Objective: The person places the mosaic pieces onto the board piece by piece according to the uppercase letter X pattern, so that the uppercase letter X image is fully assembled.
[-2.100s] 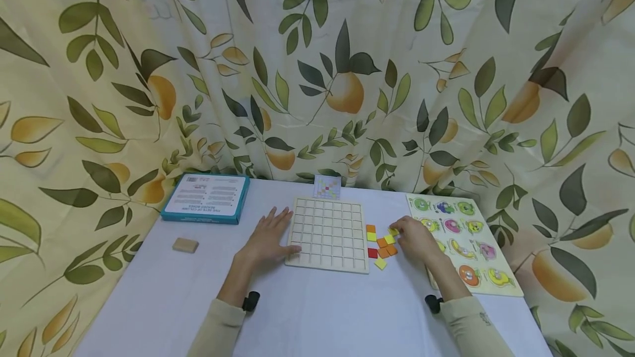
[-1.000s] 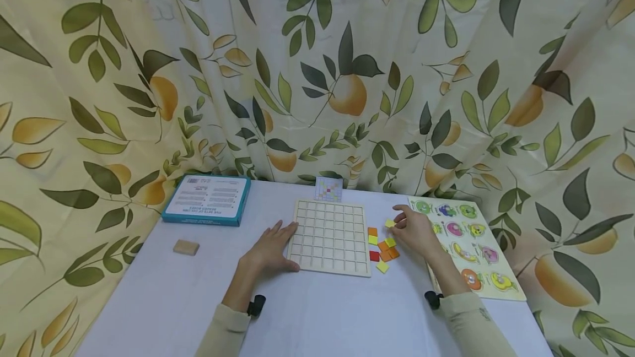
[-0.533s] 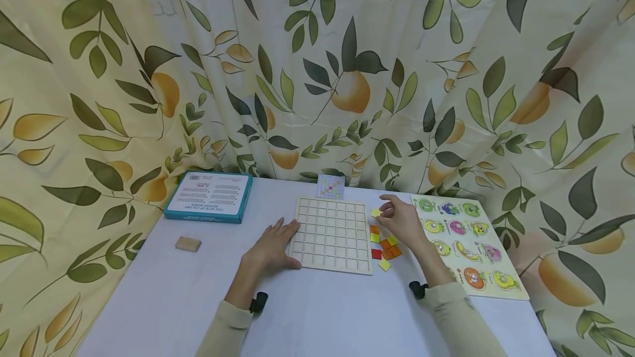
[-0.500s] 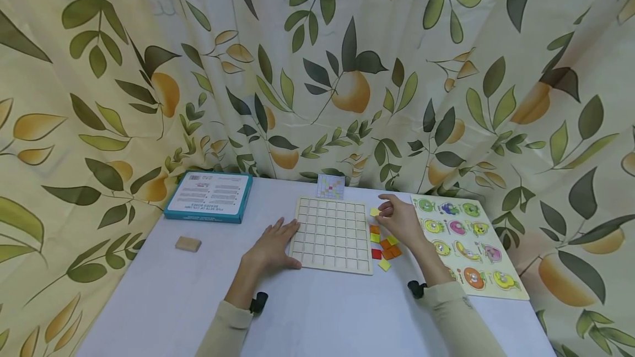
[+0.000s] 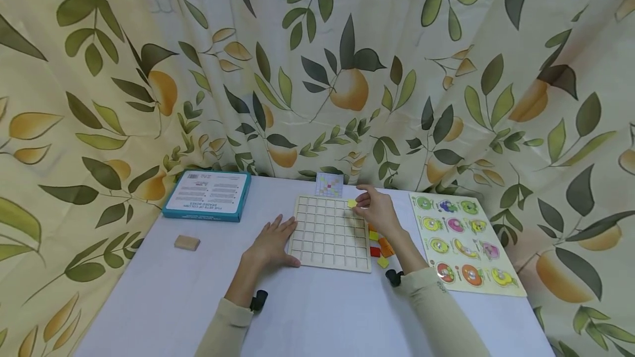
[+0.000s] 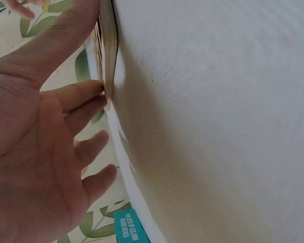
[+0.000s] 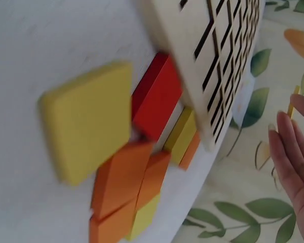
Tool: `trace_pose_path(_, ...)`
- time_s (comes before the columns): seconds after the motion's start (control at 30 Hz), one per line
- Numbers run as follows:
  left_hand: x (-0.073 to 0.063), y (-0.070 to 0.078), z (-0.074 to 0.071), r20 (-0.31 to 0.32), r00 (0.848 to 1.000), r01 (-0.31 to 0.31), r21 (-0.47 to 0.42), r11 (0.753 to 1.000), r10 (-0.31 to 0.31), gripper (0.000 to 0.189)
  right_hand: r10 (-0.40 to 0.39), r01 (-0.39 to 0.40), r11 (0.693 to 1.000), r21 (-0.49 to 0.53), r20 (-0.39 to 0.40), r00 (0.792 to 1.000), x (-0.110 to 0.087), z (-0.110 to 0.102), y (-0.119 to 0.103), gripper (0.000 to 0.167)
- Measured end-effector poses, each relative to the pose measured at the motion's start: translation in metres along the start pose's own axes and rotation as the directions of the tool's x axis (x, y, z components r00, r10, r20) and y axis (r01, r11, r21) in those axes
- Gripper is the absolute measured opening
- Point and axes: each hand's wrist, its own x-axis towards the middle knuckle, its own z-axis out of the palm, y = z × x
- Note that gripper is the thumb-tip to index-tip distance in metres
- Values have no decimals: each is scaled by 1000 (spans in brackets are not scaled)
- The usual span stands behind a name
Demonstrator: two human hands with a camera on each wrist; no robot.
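Observation:
A pale wooden grid board [image 5: 327, 236] with square cells lies mid-table. My left hand [image 5: 270, 244] touches its left edge, fingers spread and fairly straight; in the left wrist view the thumb and fingertips meet the board's side [image 6: 107, 55]. My right hand [image 5: 374, 211] pinches a yellow square tile [image 5: 351, 203] over the board's far right corner. In the right wrist view that tile [image 7: 293, 104] shows edge-on between thumb and fingers. Beside the board's right edge lie loose tiles: a red tile [image 7: 158, 96], a near yellow tile [image 7: 88, 124] and several orange tiles [image 7: 124, 174].
Behind the board stands a small card [image 5: 329, 185] with a coloured grid pattern. A fruit puzzle board [image 5: 468, 244] lies at the right. A teal-edged box [image 5: 205, 196] sits back left, with a small wooden block [image 5: 187, 243] in front. A patterned curtain [image 5: 317, 70] hangs behind.
My right hand has picked the yellow tile from the pile's far side and carried it left, over the board's far right corner. My left hand stays at the board's left edge.

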Motion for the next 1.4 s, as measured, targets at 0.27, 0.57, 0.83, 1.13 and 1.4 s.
trace_pose_path(0.27, 1, 0, -1, 3, 1000, -1, -3, 1000, 1, 112, -35, 35, 999, 19, -1, 999, 14, 22, -16, 60)
trace_pose_path(0.57, 1, 1, -2, 12, 1000, 11, 23, 1000, -11, 111, -31, 28, 999, 46, 59, 998, 21, 45, -27, 62)
trace_pose_path(0.83, 0, 4, -5, 14, 1000, 11, 14, 1000, -11, 111, -38, 34, 998, 46, 76, 996, 30, 61, -35, 62)
trace_pose_path(1.13, 1, 2, -4, 10, 1000, -4, 10, 1000, 4, 110, 3, -1, 1000, -15, 124, 992, 40, 77, -40, 58)
trace_pose_path(1.4, 1, 1, -2, 2, 1000, -15, 26, 1000, 15, 110, 11, -7, 1000, -28, 154, 988, 44, 90, -43, 58)
